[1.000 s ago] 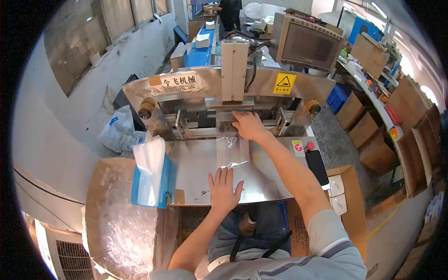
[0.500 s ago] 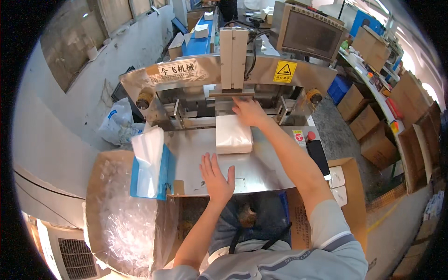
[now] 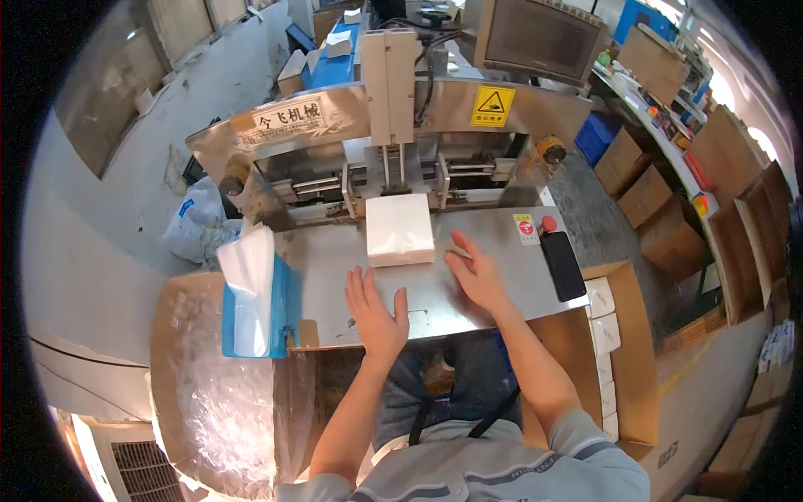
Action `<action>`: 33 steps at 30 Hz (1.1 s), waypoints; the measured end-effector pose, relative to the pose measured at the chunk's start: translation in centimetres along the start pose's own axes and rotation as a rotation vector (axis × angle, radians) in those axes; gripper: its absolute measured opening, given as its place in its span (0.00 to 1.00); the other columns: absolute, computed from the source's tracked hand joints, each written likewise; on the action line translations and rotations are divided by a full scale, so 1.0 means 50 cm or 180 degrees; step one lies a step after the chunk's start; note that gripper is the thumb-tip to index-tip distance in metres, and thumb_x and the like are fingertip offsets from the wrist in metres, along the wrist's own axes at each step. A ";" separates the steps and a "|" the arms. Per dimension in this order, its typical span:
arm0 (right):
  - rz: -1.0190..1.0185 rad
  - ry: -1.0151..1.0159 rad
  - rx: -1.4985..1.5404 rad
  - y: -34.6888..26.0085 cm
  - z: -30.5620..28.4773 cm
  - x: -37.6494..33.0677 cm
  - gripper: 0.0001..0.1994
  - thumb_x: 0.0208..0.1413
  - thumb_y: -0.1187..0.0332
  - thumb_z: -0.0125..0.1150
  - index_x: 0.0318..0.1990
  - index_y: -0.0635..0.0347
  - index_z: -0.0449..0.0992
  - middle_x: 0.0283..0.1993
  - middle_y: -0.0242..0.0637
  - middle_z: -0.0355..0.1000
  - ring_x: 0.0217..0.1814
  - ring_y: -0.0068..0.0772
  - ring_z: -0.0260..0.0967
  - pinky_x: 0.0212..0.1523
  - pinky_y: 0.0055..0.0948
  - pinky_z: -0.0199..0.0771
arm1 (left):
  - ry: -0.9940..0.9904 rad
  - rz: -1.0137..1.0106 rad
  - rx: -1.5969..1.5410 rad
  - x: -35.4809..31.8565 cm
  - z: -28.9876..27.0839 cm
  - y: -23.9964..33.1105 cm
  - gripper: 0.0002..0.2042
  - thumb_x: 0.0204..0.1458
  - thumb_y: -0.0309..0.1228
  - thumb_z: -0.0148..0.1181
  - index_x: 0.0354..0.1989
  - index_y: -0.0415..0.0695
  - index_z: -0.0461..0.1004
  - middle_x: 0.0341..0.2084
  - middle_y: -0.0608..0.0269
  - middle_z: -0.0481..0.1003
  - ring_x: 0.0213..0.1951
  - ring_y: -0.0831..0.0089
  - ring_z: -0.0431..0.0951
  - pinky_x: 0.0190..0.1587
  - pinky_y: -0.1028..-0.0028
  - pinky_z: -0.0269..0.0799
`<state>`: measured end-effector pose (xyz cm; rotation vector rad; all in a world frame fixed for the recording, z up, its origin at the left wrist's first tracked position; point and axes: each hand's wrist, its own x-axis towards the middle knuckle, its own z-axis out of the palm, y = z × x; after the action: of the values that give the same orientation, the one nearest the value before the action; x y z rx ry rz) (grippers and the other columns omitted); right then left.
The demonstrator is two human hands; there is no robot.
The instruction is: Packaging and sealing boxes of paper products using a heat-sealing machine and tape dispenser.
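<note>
A square white pack in clear plastic film [image 3: 400,230] lies on the steel worktable [image 3: 326,293], its far edge at the opening of a metal machine [image 3: 391,92]. Just in front of the pack's near left corner is my left hand [image 3: 376,322], fingers spread and nothing in it. My right hand [image 3: 475,272] hovers over the table right of the pack, apart from it, its fingers loosely curved and empty. Clear plastic bags [image 3: 249,284] stand in a blue holder [image 3: 286,301] at the table's left.
A black phone [image 3: 563,265] and a red button [image 3: 549,224] are at the table's right. Below stands a carton [image 3: 636,360] with several white packs [image 3: 604,333]. Another carton at left [image 3: 180,335] holds crumpled film. A blue conveyor [image 3: 333,67] runs behind.
My right hand has drawn back from the machine to the right of the pack. The machine's centre part no longer covers the opening, and the pack's top shows fully. My view has shifted slightly.
</note>
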<state>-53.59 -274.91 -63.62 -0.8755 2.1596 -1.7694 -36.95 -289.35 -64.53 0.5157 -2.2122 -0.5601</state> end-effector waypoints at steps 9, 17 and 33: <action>0.0720 -0.0194 -0.0172 0.001 0.047 0.097 0.34 0.62 0.52 0.60 0.67 0.69 0.62 0.67 0.53 0.65 0.69 0.41 0.63 0.66 0.35 0.64 | -0.0009 -0.0969 -0.1439 0.091 0.015 -0.035 0.31 0.61 0.39 0.57 0.66 0.28 0.57 0.65 0.35 0.60 0.67 0.45 0.59 0.68 0.56 0.53; 0.0720 0.0062 0.0626 0.005 0.078 0.130 0.33 0.58 0.48 0.63 0.58 0.71 0.67 0.52 0.46 0.73 0.53 0.35 0.71 0.55 0.33 0.71 | -0.0511 -0.1139 -0.1940 0.133 0.049 -0.034 0.22 0.58 0.29 0.58 0.58 0.29 0.66 0.51 0.46 0.76 0.48 0.64 0.78 0.52 0.69 0.72; -0.1081 -0.1008 0.0213 -0.126 -0.060 -0.199 0.23 0.48 0.68 0.72 0.53 0.61 0.74 0.64 0.48 0.68 0.71 0.49 0.60 0.67 0.41 0.60 | -0.0808 -0.2871 -0.4389 -0.010 -0.073 0.063 0.34 0.58 0.36 0.63 0.69 0.36 0.54 0.58 0.53 0.67 0.58 0.65 0.69 0.59 0.65 0.69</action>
<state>-45.23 -267.44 -58.90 -1.4642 1.8227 -1.6882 -34.40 -287.33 -60.91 0.6181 -1.1543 -2.4050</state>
